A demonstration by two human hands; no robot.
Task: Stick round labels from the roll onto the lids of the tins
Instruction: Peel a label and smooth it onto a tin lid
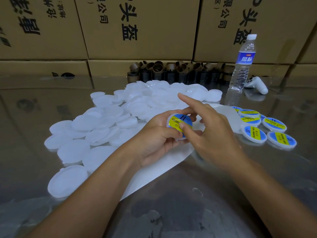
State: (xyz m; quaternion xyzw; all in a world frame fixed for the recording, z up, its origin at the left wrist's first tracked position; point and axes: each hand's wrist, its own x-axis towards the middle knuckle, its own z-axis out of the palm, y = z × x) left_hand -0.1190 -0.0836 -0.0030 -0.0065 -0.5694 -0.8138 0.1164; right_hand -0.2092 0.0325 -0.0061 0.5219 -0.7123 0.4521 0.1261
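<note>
At the centre we see a white lid (168,123) raised above the desk (188,212), carrying a blue and yellow round label (186,119). The left hand (154,140) grips the lid's rim with curled fingers. The right hand (211,134) pinches the lid, its thumb pressing the label and its index finger pointing straight up. At 9 o'clock lies a heap of bare lids (103,121). At 3 o'clock lie labelled lids (274,125). A white backing strip (154,172) runs beneath the hands. A water bottle (241,66) stands at 1 o'clock.
</note>
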